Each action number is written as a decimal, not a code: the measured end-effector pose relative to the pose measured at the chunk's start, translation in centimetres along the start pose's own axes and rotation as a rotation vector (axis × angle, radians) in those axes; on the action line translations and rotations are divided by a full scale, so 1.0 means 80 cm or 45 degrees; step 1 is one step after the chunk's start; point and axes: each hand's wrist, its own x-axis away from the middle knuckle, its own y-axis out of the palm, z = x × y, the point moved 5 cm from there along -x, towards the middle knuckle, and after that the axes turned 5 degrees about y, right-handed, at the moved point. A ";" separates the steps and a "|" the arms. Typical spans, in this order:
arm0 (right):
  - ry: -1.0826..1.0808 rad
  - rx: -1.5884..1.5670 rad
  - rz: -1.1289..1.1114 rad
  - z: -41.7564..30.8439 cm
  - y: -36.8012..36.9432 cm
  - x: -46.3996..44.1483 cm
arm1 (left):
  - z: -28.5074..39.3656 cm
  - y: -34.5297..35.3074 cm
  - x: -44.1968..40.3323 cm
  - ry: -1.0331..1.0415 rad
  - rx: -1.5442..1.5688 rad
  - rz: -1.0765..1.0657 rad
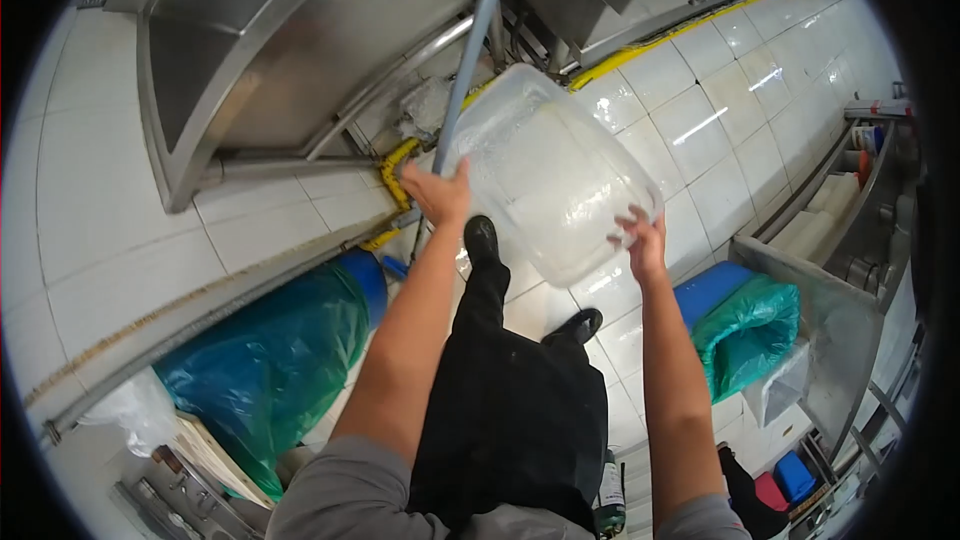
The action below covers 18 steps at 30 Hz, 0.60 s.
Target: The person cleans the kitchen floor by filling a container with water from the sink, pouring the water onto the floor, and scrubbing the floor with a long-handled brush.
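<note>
White floor tiles (715, 195) are bordered at far left by metal equipment (360, 40). At near left, a blue container (362, 280) is partly covered by a green bag (270, 360). The left hand (437, 192) is placed at the left edge of a clear plastic tub (550, 180), fingers loosely parted; whether the tub or the grey-blue pole (475, 45) beside it is gripped cannot be told. Between both hands, the tub is seen beyond the shoes (578, 328). By the right hand (645, 240), half curled, its right corner appears to be held. Were the glossy plastic wet, the tub could be dropped; if swung left, the pole might be knocked.
</note>
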 end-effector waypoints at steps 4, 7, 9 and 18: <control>0.057 -0.083 0.086 0.047 -0.130 0.121 | 0.015 0.026 -0.060 0.174 -0.201 -0.083; 0.172 -0.080 0.261 0.066 -0.228 0.211 | -0.023 0.076 -0.096 -0.163 0.020 -0.602; 0.220 -0.044 0.333 0.061 -0.257 0.258 | -0.016 0.044 -0.081 -0.111 -0.001 -0.442; 0.298 1.258 1.023 0.002 -0.157 0.172 | -0.008 -0.300 -0.033 0.150 0.588 0.121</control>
